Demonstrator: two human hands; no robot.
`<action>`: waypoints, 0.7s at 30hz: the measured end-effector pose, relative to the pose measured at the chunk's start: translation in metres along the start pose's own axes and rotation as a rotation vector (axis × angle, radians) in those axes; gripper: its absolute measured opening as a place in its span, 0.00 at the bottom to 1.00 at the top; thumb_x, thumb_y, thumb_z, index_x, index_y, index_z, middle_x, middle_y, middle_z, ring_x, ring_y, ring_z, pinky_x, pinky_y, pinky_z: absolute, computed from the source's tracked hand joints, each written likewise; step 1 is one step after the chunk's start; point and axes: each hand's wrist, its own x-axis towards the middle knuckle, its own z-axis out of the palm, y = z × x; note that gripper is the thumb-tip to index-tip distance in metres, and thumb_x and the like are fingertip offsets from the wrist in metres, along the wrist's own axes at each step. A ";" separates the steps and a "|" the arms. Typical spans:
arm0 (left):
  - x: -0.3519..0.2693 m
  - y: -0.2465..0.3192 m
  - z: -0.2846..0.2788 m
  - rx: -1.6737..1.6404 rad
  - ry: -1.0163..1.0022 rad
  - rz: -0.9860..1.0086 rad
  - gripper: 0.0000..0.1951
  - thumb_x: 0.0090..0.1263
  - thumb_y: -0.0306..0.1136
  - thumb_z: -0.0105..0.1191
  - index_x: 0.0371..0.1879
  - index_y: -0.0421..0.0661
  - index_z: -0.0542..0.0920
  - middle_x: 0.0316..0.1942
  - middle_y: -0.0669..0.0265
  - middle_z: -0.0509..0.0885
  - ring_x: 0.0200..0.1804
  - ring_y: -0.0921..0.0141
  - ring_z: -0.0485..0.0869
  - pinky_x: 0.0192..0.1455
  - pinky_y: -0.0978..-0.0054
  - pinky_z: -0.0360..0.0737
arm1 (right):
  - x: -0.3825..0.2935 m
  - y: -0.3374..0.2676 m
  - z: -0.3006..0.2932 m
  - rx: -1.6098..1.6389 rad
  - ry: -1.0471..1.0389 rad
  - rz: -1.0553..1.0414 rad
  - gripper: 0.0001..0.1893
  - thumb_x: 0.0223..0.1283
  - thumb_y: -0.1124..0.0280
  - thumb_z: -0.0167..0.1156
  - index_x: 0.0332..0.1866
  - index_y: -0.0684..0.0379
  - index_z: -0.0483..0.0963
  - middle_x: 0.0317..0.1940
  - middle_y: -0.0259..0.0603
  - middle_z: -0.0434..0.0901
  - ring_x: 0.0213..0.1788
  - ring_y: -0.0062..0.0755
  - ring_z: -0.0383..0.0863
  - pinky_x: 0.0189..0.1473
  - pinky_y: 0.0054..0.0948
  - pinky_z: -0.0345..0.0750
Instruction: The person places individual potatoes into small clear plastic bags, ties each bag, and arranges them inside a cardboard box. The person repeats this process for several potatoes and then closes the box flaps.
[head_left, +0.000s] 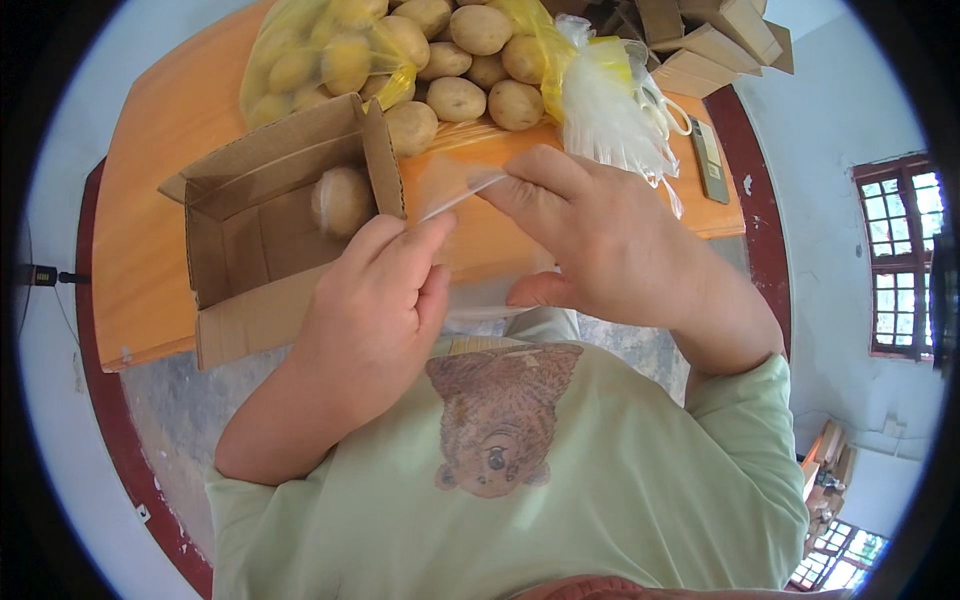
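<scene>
A thin clear plastic bag (487, 251) is stretched between my two hands over the table's near edge. My left hand (382, 300) pinches it near one end of a folded white edge, and my right hand (592, 232) grips the other end, its thumb lower against the film. Just left of the bag, an open cardboard box (262, 247) holds one potato (346, 201) with clear film around it, at the box's right end. Behind the bag, several bare potatoes (456, 99) lie in an opened yellow plastic bag (262, 82).
On the orange table (150, 225), a bunch of clear plastic bags (607, 112) lies right of the potatoes, beside white-handled scissors (664, 109) and a phone (709, 161). More cardboard boxes (705, 45) are piled at the back right.
</scene>
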 end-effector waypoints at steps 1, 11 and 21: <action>0.001 0.000 0.001 -0.007 -0.010 -0.013 0.19 0.60 0.16 0.58 0.52 0.41 0.80 0.33 0.59 0.77 0.30 0.68 0.79 0.32 0.74 0.78 | 0.001 0.005 0.001 0.008 0.007 -0.014 0.29 0.41 0.67 0.75 0.52 0.63 0.74 0.43 0.43 0.75 0.46 0.41 0.80 0.42 0.33 0.78; 0.006 -0.005 0.004 0.013 -0.125 -0.027 0.19 0.60 0.19 0.57 0.52 0.39 0.77 0.38 0.56 0.78 0.37 0.55 0.81 0.39 0.62 0.80 | 0.074 0.095 0.051 0.338 0.222 0.093 0.13 0.52 0.74 0.63 0.46 0.56 0.79 0.49 0.42 0.79 0.52 0.40 0.78 0.52 0.36 0.76; 0.005 -0.003 0.004 0.052 -0.147 -0.035 0.18 0.62 0.21 0.56 0.53 0.40 0.77 0.39 0.56 0.77 0.38 0.56 0.81 0.40 0.63 0.80 | 0.125 0.072 0.093 -0.365 -0.166 0.113 0.30 0.50 0.69 0.64 0.63 0.55 0.70 0.54 0.40 0.72 0.60 0.40 0.74 0.62 0.33 0.73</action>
